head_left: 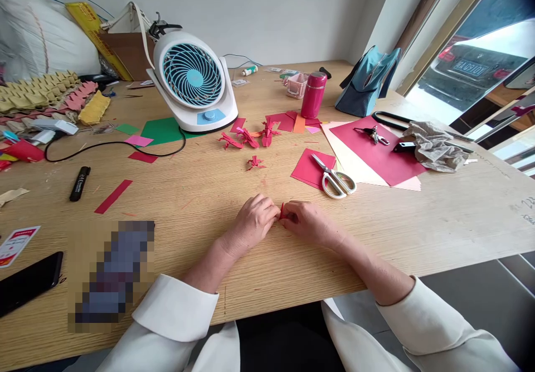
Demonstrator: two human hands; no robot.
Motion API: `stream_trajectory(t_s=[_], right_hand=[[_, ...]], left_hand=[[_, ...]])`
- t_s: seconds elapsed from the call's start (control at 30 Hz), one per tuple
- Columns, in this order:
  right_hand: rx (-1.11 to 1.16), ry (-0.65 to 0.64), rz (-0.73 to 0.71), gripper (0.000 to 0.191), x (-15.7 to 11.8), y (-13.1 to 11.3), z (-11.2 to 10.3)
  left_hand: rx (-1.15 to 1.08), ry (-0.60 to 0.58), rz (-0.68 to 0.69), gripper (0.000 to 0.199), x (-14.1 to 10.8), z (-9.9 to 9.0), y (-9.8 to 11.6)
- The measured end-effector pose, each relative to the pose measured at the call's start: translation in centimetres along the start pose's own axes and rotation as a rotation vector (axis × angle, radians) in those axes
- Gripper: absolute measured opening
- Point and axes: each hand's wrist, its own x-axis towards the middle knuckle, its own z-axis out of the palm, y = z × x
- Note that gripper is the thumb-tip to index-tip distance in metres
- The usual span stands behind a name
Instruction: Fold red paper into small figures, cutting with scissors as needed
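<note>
Near the front of the wooden table, my left hand and my right hand meet with fingers pinched together. Between their fingertips is a small piece of red folded paper, mostly hidden; only a narrow tip sticks up. Just beyond lies a little red folded paper figure. Farther back stand several larger red folded paper figures. To the right, white-handled scissors rest partly on a stack of red paper squares.
A white and blue fan stands at the back, its black cord running left. Right of it are a pink flask, a blue bag and large red sheets. A marker, a red strip and a black phone lie left.
</note>
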Motion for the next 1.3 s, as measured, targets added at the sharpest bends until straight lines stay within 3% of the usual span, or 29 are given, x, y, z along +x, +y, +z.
stream_trajectory(t_s=[0.1,0.17,0.27,0.4,0.67,1.03,1.3], right_hand=[[-0.051,0.040,-0.017,0.010,-0.4,0.2,-0.4],[-0.059,0.174,-0.038,0.011,-0.7,0.2,-1.0],[-0.072,0.319,-0.241,0.008,-0.8,-0.1,-1.8],[-0.125,0.171,-0.441,0.014,-0.6,-0.2,-1.7],[-0.220,0.027,-0.380,0.007,0.0,1.0,-0.8],[-0.141,0.037,-0.414,0.011,-0.1,1.3,-1.0],[-0.189,0.046,-0.396,0.011,-0.4,1.1,-0.9]], left_hand=[[-0.035,-0.041,-0.009,0.015,0.1,0.0,-0.2],[-0.053,-0.040,-0.015,0.015,0.1,0.2,-0.2],[-0.079,-0.025,-0.008,0.014,0.2,0.4,-0.3],[-0.104,-0.012,-0.021,0.012,0.1,0.7,-0.2],[-0.080,-0.023,-0.058,0.011,-0.1,0.8,0.1],[-0.076,-0.019,-0.091,0.013,0.0,1.0,0.7],[-0.004,0.000,-0.026,0.014,-0.5,1.0,0.9]])
